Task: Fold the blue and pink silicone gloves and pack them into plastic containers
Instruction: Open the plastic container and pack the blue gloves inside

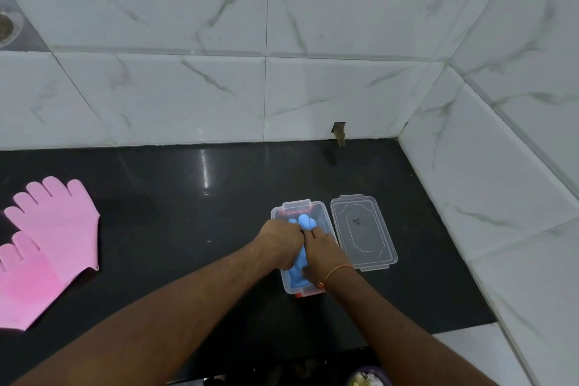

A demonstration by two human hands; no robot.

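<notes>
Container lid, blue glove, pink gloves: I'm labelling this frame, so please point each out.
container lid [363, 230], head view, flat centre panel.
blue glove [303, 221], head view, fingertips in container.
pink gloves [59, 222], head view, upper glove's palm.

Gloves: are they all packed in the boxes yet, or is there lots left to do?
Not yet. The blue gloves are folded and sit in the clear container, and the left hand and right hand are pressing them down. Its lid lies off, beside it on the right. The two pink gloves lie flat and unfolded on the counter. No second container shows.
</notes>
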